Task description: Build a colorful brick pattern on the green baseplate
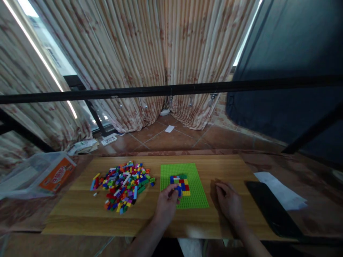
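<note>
My left hand [166,201] is closed in a pinch on a blue brick [179,191], over the left part of a green baseplate [199,200]. Joined to that plate is a small cluster of bricks [184,186] in blue, red, white, yellow and green. The hand hides part of the cluster's lower left side. To the right of the plate, my right hand [230,202] rests on the wooden table with its fingers curled in, and nothing shows in them. A large heap of mixed coloured bricks [124,185] lies on the table left of the plate.
A clear plastic box [29,171] with an orange label stands off the table's left end. On the right lie a black flat panel [272,207] and white paper [282,192]. A dark bar [171,90] crosses beyond the table, before striped curtains [128,46].
</note>
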`<act>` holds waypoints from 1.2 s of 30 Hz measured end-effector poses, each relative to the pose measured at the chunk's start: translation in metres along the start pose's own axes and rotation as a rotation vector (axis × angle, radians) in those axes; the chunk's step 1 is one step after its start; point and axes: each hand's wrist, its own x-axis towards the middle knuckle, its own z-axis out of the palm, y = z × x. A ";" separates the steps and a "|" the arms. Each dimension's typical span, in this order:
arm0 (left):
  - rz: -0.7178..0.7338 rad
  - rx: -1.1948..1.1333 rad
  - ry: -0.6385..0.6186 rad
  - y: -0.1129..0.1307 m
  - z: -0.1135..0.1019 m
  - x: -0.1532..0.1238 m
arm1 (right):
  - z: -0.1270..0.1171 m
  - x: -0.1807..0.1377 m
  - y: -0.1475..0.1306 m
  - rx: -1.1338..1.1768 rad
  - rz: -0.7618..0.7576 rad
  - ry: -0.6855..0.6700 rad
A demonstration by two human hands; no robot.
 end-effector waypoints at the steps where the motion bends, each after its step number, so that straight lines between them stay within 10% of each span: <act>1: -0.009 -0.035 0.001 -0.001 -0.002 -0.005 | 0.000 0.000 0.003 -0.006 0.000 0.000; 8: -0.060 -0.103 0.017 -0.005 -0.033 -0.031 | -0.005 0.004 -0.005 0.024 0.003 -0.031; 16: -0.028 -0.141 0.019 -0.011 -0.060 -0.038 | 0.008 -0.058 -0.138 0.353 -0.050 -0.440; 21: 0.117 0.038 0.017 -0.017 -0.076 -0.039 | 0.028 -0.084 -0.169 0.404 -0.037 -0.521; 28: 0.332 0.339 0.193 -0.028 -0.117 -0.040 | 0.049 -0.055 -0.195 0.318 -0.173 -0.598; 36: 0.469 0.494 0.123 -0.040 -0.133 -0.049 | 0.111 -0.018 -0.241 0.215 -0.324 -0.663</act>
